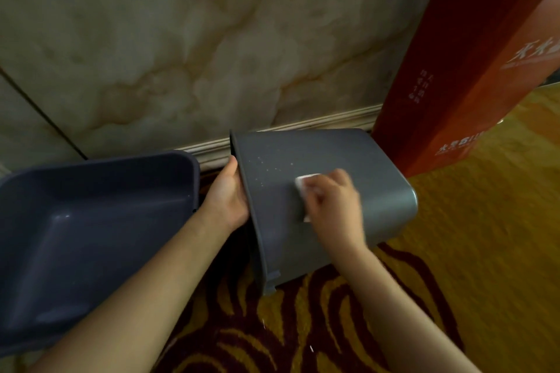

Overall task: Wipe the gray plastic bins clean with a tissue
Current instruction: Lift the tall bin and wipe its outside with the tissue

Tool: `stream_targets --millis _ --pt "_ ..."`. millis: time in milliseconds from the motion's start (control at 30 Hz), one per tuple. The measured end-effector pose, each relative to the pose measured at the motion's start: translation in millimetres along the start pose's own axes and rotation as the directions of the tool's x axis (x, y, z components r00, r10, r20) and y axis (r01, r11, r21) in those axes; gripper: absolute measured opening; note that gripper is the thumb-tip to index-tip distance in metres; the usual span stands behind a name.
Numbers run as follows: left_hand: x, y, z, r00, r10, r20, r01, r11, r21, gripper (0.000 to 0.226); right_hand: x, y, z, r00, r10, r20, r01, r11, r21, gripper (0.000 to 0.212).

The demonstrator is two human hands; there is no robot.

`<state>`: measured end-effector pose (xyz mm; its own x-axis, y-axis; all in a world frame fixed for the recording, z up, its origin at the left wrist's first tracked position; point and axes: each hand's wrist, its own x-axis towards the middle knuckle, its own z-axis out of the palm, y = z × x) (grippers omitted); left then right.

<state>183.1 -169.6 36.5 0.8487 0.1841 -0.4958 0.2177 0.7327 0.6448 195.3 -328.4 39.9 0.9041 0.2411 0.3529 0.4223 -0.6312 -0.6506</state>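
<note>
1. The gray plastic bin (318,191) lies on its side on the patterned carpet (485,251); the left hand (227,194) grips its rim.
2. The right hand (333,200) presses a white tissue (303,183) against its speckled side.
3. A second gray bin (91,236) sits left.
4. The orange carton (454,85) bears Chinese writing, unreadable.

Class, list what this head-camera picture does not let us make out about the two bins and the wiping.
Head view only:
- Inside of the tipped bin: turned away.
- Left hand fingers: hidden behind its rim.
- Tissue: mostly covered by the blurred right hand.
- Second bin: cut off by the left edge.
- Red box small print: too blurred to read.
</note>
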Motion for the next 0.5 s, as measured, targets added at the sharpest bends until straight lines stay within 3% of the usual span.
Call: stream_targets --millis 100,233,367,500 --pt "7 4 1 1.0 0.009 0.018 -0.008 0.999 -0.034 0.053 -7 -32 29 0.978 -0.149 0.148 0.14 0.988 0.068 0.015" --pt "9 2 -4 0.999 -0.003 0.034 0.003 1.0 0.011 0.049 4 -31 38 0.981 -0.133 0.142 0.124 0.99 0.073 0.019" --pt "10 -3 -8 0.999 -0.035 -0.006 0.036 0.998 0.058 0.049 27 11 18 0.999 0.05 0.018 -0.051 0.998 0.022 0.019" --pt "8 -5 -7 0.999 -0.027 -0.027 0.029 0.998 0.054 0.046 46 66 -16 0.96 0.256 -0.117 -0.268 0.957 -0.107 0.021"
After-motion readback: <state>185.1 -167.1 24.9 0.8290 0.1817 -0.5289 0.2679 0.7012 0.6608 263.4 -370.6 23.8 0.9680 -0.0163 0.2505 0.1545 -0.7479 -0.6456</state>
